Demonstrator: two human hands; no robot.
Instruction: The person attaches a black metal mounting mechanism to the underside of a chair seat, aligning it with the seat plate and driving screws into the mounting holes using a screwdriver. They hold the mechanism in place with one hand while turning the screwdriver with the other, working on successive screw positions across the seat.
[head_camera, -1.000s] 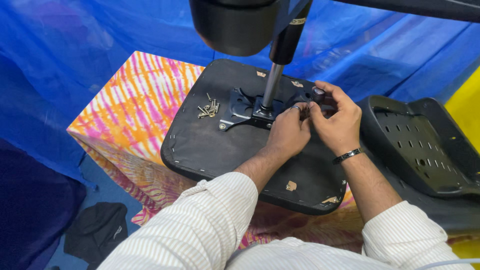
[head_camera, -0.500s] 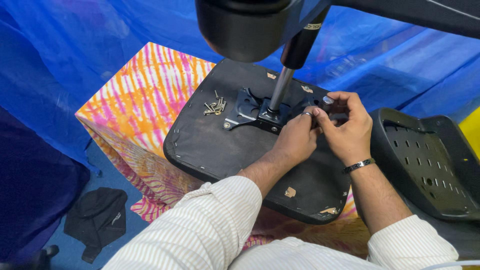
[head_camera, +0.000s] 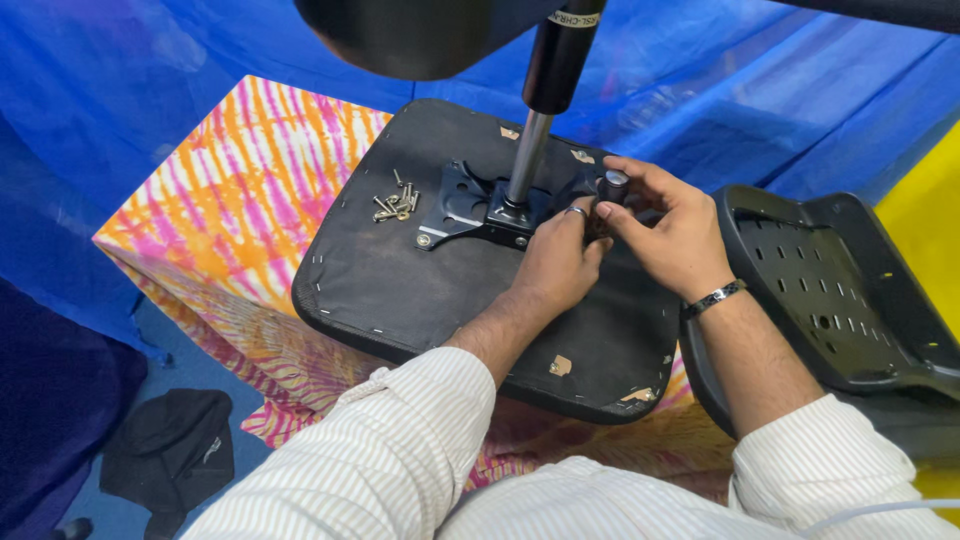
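Item: fitting mechanism plate (head_camera: 455, 205) to upturned seat base (head_camera: 400, 290). My right hand (head_camera: 668, 238) pinches knob (head_camera: 612, 185); left hand (head_camera: 556, 262) braces beside it, closed. Screws (head_camera: 394, 205) lie left; next needs one fetched.

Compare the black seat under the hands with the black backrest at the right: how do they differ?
The seat lies flat on the striped cloth; the backrest sits beside it, off the cloth. The seat is covered in stapled fabric with small tears; the backrest is hard plastic with rows of slots. The seat carries a metal plate and a pole, with screws on it; the backrest is bare. Both hands work on the seat only. Both are black.
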